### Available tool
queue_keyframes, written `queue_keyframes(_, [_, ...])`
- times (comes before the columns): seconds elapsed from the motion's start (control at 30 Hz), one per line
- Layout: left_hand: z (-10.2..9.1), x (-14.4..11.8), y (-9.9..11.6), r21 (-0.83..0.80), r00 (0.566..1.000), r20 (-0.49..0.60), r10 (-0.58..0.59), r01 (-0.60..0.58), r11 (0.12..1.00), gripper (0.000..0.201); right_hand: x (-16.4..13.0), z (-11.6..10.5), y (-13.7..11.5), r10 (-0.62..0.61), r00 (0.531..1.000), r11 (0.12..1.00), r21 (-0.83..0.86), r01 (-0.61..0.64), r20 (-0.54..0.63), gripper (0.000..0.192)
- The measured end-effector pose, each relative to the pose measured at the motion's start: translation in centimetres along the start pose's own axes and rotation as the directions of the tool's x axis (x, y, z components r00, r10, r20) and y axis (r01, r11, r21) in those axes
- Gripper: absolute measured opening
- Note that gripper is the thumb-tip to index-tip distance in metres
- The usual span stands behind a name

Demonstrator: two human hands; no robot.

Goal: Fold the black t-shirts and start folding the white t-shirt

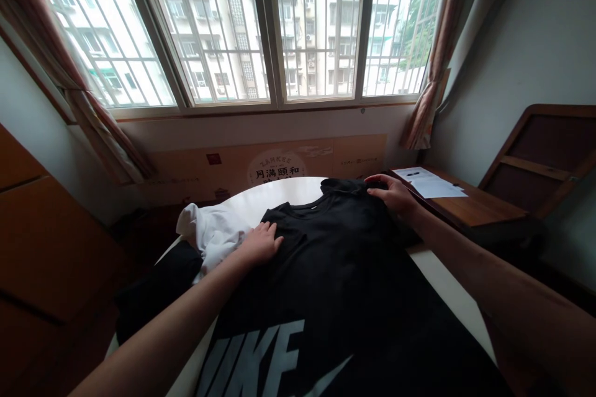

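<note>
A black T-shirt [335, 273] with grey lettering and a swoosh is spread over a white round table [251, 196], its collar toward the window. My left hand [264, 243] lies on the shirt's left shoulder, fingers stretched out over the fabric. At the far right shoulder, my right hand [393, 195] has its thumb and fingers closed on the bunched sleeve. The shirt's lower hem runs out of view at the bottom. Beside my left hand, a crumpled white garment [212, 231] lies on the table.
Dark cloth [170, 279] hangs at the table's left edge. A wooden desk [488, 203] with papers [433, 184] stands at the right, near a folded wooden frame [535, 161]. A printed cardboard panel [354, 155] leans below the barred window [311, 31].
</note>
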State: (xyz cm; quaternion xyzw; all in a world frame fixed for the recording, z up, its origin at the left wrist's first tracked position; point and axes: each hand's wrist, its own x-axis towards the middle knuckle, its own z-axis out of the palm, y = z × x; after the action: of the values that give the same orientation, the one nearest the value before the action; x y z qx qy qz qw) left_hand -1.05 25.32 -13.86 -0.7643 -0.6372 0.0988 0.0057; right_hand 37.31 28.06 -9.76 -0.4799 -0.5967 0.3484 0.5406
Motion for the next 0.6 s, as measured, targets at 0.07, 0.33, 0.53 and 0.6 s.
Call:
queue_keyframes(0.07, [0.7,0.0,-0.1,0.021,0.998,-0.005,-0.06,0.06,0.998,0.066,-0.9,1.9,-0.6,-0.025,0.988,0.997,-0.071,0.036,0.149,0.04])
queue_keyframes(0.33, [-0.7,0.4,-1.1,-0.105,0.99,-0.034,-0.139,0.135,0.985,0.055,1.4,0.8,1.3,0.121,0.99,0.948,-0.304,-0.095,0.069,0.039])
queue_keyframes(0.53, [-2.0,5.5,-2.5,-0.29,0.951,-0.061,-0.304,0.274,0.917,0.049,5.4,0.3,5.5,0.279,0.956,0.834,-0.472,-0.286,-0.086,0.052])
queue_keyframes(0.6, [-1.9,7.5,-3.1,-0.36,0.932,-0.05,-0.358,0.317,0.877,0.05,6.1,1.3,6.8,0.292,0.954,0.807,-0.516,-0.287,-0.073,0.055])
